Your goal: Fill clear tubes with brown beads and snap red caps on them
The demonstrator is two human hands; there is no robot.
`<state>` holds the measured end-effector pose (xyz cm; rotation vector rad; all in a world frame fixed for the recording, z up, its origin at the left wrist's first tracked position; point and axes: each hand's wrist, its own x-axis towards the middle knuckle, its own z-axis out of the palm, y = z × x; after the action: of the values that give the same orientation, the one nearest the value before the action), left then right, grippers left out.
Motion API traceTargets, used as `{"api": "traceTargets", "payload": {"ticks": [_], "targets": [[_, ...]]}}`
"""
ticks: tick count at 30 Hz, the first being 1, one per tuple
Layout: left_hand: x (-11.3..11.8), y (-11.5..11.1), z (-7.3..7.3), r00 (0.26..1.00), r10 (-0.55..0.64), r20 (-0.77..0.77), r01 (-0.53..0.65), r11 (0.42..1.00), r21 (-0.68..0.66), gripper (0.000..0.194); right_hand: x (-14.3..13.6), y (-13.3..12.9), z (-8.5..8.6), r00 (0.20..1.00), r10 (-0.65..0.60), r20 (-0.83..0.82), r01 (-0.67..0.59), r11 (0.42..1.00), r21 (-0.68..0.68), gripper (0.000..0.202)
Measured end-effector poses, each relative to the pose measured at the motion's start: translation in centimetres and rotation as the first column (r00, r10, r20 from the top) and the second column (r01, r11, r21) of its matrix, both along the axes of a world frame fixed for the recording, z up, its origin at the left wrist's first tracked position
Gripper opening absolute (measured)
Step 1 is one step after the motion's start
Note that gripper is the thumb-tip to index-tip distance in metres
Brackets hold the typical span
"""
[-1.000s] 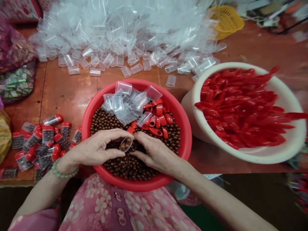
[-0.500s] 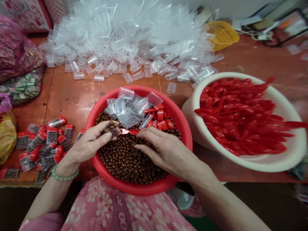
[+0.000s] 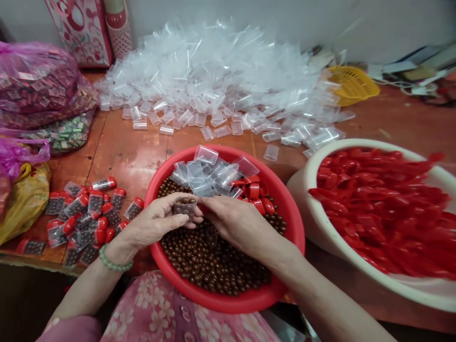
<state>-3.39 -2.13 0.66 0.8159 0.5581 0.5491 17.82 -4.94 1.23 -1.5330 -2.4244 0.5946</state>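
left hand pinches a small clear plastic vial of brown beads, mouth up so none spill, at frame centre over the round red plastic basin. right hand meets its rim, fingertips closed, probably on a red cap, though that is hidden.

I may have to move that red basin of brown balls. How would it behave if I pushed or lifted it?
The red basin overhangs the table edge, so a push toward the person could tip it. The brown balls would likely roll and shift. Loose clear tubes on top look light and may slide off.
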Motion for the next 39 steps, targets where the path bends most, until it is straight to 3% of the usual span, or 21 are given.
{"api": "traceTargets", "payload": {"ticks": [2, 4, 6, 8, 14, 20, 28, 33, 39], "targets": [[0.2, -0.1, -0.2, 1.000, 0.016, 0.016, -0.016, 1.000, -0.014, 0.038, 0.8, -0.3, 0.3, 0.952, -0.107, -0.286, 0.095, 0.994, -0.057, 0.024], [0.5, -0.3, -0.3, 0.999, 0.031, 0.013, -0.030, 0.999, -0.014, 0.038, 1.4, -0.5, 0.5, 0.807, -0.246, -0.537, 0.186, 0.969, -0.165, 0.022], [1.0, -0.5, -0.2, 0.999, 0.047, -0.006, -0.047, 0.999, -0.007, 0.038, 1.6, -0.7, 0.6, 0.649, -0.371, -0.664, 0.226, 0.928, -0.297, 0.022], [1.5, -0.8, -0.1, 0.997, 0.061, -0.037, -0.061, 0.998, 0.006, 0.038, 1.6, -0.7, 0.7, 0.580, -0.424, -0.695, 0.223, 0.904, -0.365, 0.022], [2.5, -1.6, 0.6, 0.991, 0.025, -0.131, -0.011, 0.995, 0.103, 0.039, 0.9, -0.6, 1.7, 0.733, -0.207, -0.648, 0.164, 0.978, -0.128, 0.022], [2.7, -2.0, 0.2, 0.993, 0.039, -0.108, -0.028, 0.995, 0.101, 0.034, 1.2, -0.7, 2.5, 0.818, -0.053, -0.573, 0.078, 0.997, 0.019, 0.023], [2.4, -1.8, 0.2, 0.990, 0.085, -0.113, -0.077, 0.995, 0.067, 0.033, 3.2, -1.3, 2.3, 0.858, -0.107, -0.502, 0.138, 0.990, 0.023, 0.020], [2.2, -1.5, 0.1, 0.996, 0.066, -0.067, -0.068, 0.997, -0.027, 0.043, 2.2, -0.7, 2.6, 0.841, -0.127, -0.526, 0.168, 0.985, 0.031, 0.019], [1.8, -1.4, 0.0, 0.995, 0.070, 0.064, -0.059, 0.986, -0.156, 0.050, 1.8, 0.0, 1.7, 0.801, -0.195, -0.566, 0.207, 0.977, -0.044, 0.019]]}}
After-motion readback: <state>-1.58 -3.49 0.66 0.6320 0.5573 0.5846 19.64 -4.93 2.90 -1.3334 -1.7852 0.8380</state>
